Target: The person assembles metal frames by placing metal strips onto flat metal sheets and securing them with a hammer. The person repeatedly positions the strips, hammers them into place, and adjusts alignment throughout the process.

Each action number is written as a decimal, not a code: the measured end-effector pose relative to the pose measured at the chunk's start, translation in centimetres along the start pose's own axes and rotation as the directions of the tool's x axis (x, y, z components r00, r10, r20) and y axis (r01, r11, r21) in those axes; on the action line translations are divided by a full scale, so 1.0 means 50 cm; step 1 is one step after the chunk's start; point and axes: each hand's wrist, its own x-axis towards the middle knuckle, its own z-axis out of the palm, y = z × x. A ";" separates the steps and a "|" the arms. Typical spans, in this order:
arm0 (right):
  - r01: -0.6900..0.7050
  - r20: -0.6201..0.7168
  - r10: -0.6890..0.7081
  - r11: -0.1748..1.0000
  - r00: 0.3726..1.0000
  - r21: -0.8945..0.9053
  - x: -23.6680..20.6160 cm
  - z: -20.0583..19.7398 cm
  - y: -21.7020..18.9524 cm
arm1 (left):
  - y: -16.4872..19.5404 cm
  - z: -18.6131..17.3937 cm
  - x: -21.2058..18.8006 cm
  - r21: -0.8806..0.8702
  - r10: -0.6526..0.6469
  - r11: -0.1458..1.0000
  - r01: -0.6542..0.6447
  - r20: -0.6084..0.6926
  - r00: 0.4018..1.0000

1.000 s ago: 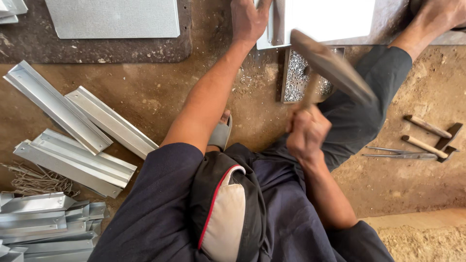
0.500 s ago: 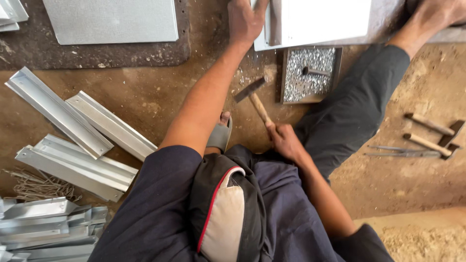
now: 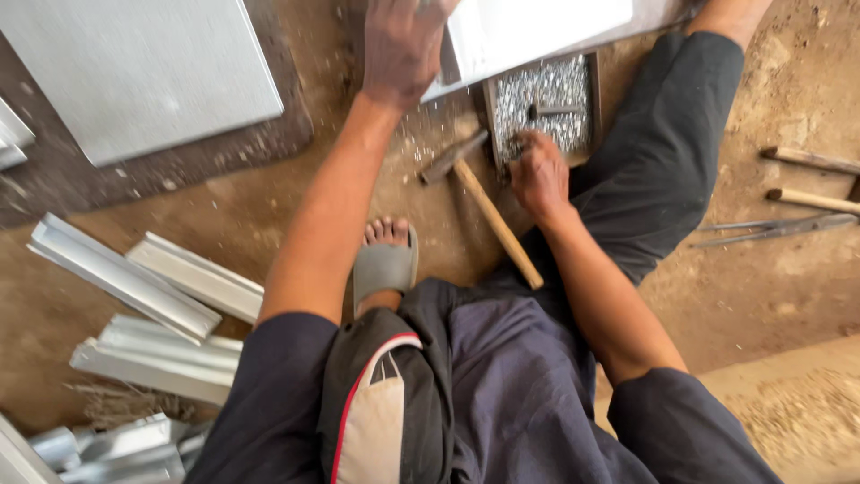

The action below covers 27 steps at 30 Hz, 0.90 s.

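seen from the head camera, the person sits on a brown dirt floor (image 3: 761, 296). the left hand (image 3: 401, 47) lies flat, fingers spread, pressing on the near edge of a pale grey sheet of metal (image 3: 537, 27) at the top of the view. the right hand (image 3: 537, 170) reaches into a shallow square tray of small silvery nails (image 3: 548, 94), its fingers curled down among them; whether it has pinched one i cannot tell. a wooden-handled hammer with a dark metal head (image 3: 488, 211) lies loose on the floor just beside the right hand, its head near the tray's corner. a foot in a grey rubber sandal (image 3: 385, 264) rests between the arms. folded silvery metal channel pieces (image 3: 152, 296) are piled at the left, well apart from the hands. another flat grey metal sheet (image 3: 134, 72) lies at the upper left.
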 end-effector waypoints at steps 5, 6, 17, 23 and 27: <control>-0.193 0.176 0.187 0.981 0.967 0.022 0.018 0.030 0.007 | 0.073 -0.045 0.029 -0.007 0.082 0.997 -0.081 0.083 0.993; -0.246 0.172 0.236 0.968 0.957 0.040 0.024 0.024 0.007 | 0.087 -0.043 0.026 -0.004 0.082 0.997 -0.082 0.120 0.989; -0.385 0.023 0.398 0.871 0.917 0.306 0.040 -0.043 -0.005 | 0.083 0.003 -0.076 0.139 0.090 0.985 -0.105 0.110 0.990; -0.542 0.122 0.539 0.754 0.833 0.370 0.049 -0.043 0.000 | 0.099 0.006 -0.069 0.235 0.095 0.966 -0.106 0.061 0.994; -0.483 0.151 0.508 0.623 0.848 0.615 0.045 -0.045 -0.024 | 0.101 0.008 -0.072 0.247 0.072 0.965 -0.084 0.055 0.996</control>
